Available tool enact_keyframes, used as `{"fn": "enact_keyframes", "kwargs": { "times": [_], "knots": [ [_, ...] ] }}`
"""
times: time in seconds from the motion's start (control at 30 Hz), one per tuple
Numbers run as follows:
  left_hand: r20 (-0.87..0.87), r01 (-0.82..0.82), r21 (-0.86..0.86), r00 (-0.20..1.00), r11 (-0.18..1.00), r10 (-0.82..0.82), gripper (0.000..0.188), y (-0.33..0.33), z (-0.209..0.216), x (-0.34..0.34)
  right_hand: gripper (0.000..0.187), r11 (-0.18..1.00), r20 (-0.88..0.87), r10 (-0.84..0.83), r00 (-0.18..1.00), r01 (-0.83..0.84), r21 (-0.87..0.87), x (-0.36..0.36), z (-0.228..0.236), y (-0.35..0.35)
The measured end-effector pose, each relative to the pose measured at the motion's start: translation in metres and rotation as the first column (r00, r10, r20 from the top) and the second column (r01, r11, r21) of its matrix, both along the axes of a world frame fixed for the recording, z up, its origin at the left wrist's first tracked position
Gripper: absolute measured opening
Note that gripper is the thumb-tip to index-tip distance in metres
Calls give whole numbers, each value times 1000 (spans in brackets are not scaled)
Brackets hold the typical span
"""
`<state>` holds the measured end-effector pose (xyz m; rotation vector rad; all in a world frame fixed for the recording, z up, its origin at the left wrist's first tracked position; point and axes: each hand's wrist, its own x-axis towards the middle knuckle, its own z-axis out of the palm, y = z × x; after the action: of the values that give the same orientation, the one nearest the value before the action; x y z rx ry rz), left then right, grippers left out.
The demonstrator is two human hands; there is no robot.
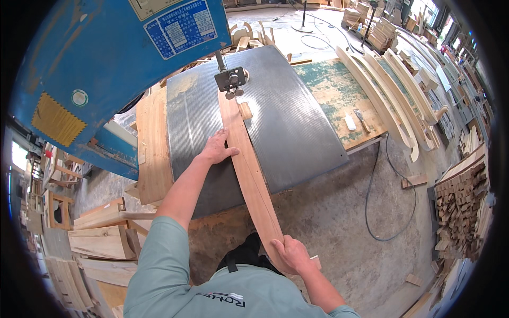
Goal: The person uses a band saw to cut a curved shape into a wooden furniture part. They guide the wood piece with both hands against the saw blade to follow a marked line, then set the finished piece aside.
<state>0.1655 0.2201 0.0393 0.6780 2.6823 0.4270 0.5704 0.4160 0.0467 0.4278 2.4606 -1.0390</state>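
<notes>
A long, slightly curved wooden board (249,168) lies on the ribbed dark metal table (297,122) of a bandsaw, its near end jutting past the table edge toward me. A thin line runs along its top. The far end is under the black blade guide (230,79). My left hand (216,148) rests against the board's left edge, fingers stretched on the table and thumb on the wood. My right hand (293,254) grips the near end, thumb on top; its fingers underneath are partly hidden. A small wood block (245,111) sits beside the board near the guide.
The blue saw body (111,58) rises at the left. To the right, a worn green-topped bench (339,98) carries curved wooden pieces (382,100) and a few small tools. A black cable (367,212) loops on the floor. Stacked timber (101,244) stands at left, cut sticks (464,204) at right.
</notes>
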Motion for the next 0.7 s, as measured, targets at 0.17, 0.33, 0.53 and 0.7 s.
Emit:
{"fn": "enact_keyframes", "kwargs": {
  "times": [0.17,0.33,0.53,0.7],
  "knots": [
    [-12,10,-23,1000,1000,-10,108,1,-5,-9,61,1000,-2,-3,1000,3,-3,-6,-2,-1],
    [-23,11,-16,1000,1000,-11,108,1,-5,-15,61,1000,0,-10,1000,10,-4,-12,-1,-1],
    [-28,7,-5,1000,1000,-7,109,1,-6,-23,62,1000,6,-10,1000,10,-10,-21,0,-1],
    [-41,21,31,999,999,-20,110,-3,-13,-35,62,1000,10,5,1000,-5,-5,-29,-1,-2]
  ]
}}
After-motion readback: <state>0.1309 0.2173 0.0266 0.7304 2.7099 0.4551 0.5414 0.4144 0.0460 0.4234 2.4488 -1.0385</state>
